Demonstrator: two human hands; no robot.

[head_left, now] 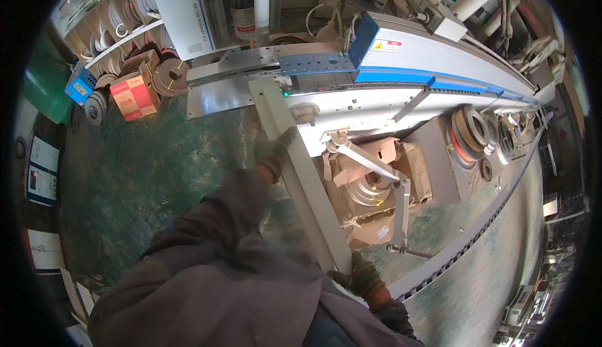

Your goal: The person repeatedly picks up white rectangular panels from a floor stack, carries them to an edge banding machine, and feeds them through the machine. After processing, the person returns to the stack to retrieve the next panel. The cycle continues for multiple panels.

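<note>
A long, narrow, pale beige board (pixel 307 190) with a stepped edge runs from the machine's infeed down toward my body. My left hand (pixel 274 152), in a dark work glove, is closed on its left edge about midway along. At the near end my gloved right hand (pixel 360 278) grips the board's right corner, its fingers partly hidden. The board's far end lies at the edge of a shiny metal plate (pixel 219 96), beside a perforated blue-grey plate (pixel 316 63). A small green light (pixel 286 94) glows next to that end.
A long white and blue machine (pixel 433 55) stretches away to the right. Under it, an open cardboard box (pixel 370 187) holds coils, behind a jointed metal arm (pixel 370 162). A rail with a toothed dark strip (pixel 464 240) runs along the right. Shelves of edging rolls (pixel 128 17) and a red-orange carton (pixel 135 98) stand left.
</note>
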